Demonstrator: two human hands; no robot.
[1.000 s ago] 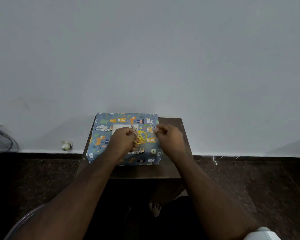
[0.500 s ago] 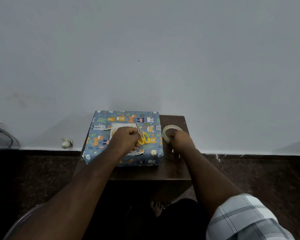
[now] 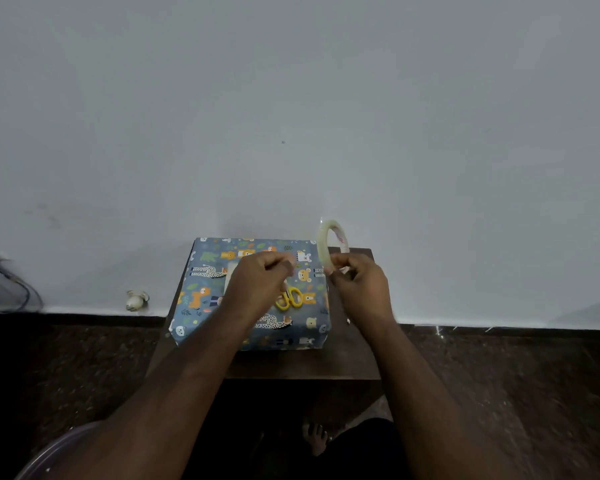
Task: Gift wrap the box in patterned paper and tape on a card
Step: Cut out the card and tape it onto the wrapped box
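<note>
Your right hand (image 3: 359, 289) pinches tape roll (image 3: 331, 242) at 6 o'clock rim; left hand (image 3: 257, 285) clenched, contents unclear. Tape light, thin, sticky, so grab loose end only.

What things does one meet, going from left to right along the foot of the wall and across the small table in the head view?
Cables → small white object on the floor → wrapped box → left hand → right hand, holding the tape roll upright.
</note>
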